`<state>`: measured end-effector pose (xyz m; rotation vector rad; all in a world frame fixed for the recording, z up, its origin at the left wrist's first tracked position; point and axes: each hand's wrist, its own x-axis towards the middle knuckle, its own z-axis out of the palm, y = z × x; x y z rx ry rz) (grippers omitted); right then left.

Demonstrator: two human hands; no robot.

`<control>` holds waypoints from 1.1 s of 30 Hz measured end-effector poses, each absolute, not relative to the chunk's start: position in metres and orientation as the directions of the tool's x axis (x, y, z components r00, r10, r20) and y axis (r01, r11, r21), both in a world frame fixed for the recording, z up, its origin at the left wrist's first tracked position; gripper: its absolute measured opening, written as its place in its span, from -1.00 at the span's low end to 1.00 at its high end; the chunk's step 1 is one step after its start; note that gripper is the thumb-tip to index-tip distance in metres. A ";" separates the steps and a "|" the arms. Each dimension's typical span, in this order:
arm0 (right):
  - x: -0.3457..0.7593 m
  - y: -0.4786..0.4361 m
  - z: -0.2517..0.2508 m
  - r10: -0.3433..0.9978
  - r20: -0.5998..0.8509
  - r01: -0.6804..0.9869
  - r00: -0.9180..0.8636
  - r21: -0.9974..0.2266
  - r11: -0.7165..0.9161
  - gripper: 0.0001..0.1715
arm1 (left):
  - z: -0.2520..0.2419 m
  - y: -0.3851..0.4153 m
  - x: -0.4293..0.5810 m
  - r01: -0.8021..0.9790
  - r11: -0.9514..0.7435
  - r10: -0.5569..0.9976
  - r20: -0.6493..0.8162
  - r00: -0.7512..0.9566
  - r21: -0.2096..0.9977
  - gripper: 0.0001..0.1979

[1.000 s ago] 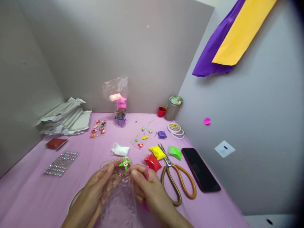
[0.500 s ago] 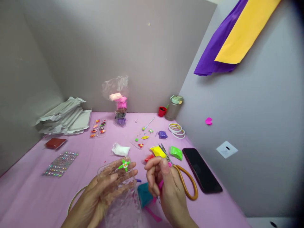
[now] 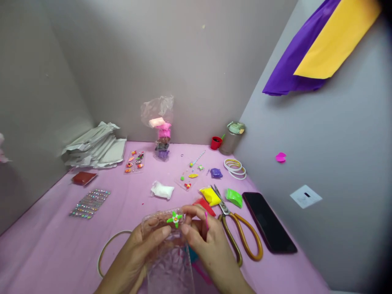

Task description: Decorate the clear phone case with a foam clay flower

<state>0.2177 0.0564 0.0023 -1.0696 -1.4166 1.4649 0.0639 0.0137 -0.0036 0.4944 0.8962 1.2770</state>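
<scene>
A clear plastic case [image 3: 170, 267] with a green and white flower-shaped piece [image 3: 174, 219] near its top corner is held low in the middle. My left hand [image 3: 139, 249] grips its left side, thumb on the front and fingers behind. My right hand [image 3: 206, 241] pinches the case's upper right edge, right beside the flower piece. A thin pink strip [image 3: 206, 220] shows between the right fingers. Behind the right hand lie a red packet [image 3: 206, 205] and part of a teal packet [image 3: 192, 254]. Scissors [image 3: 241, 232] with golden-brown handles lie just right of that hand.
A black phone [image 3: 269, 222] lies at the right edge. Yellow [image 3: 210, 196], green [image 3: 234, 197], white [image 3: 162, 190] and purple [image 3: 216, 173] clay packets lie beyond the hands. Sticker sheets [image 3: 134, 162], tape rolls [image 3: 235, 168], a bottle [image 3: 232, 139] and stacked packages [image 3: 94, 147] stand farther back.
My right hand has moved left and up to the case and now touches its corner by the flower piece. The view has shifted slightly left.
</scene>
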 end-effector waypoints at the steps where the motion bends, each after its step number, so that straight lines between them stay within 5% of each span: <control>1: 0.217 0.056 -0.001 0.947 -0.016 0.006 -0.320 -1.000 -0.015 -0.78 | -0.004 0.014 0.064 -0.593 0.242 0.958 -0.286 0.020 0.768 -0.82; 14: 0.217 0.054 -0.008 0.844 -0.114 -0.189 -0.524 -0.951 -0.246 -0.72 | 0.000 0.013 0.055 -0.419 0.147 0.987 -0.158 0.008 0.896 -0.87; 33: 0.214 0.051 -0.009 0.834 -0.124 -0.189 -0.537 -0.946 -0.263 -0.71 | -0.006 0.014 0.051 -0.375 0.143 0.990 -0.138 0.041 0.916 -0.91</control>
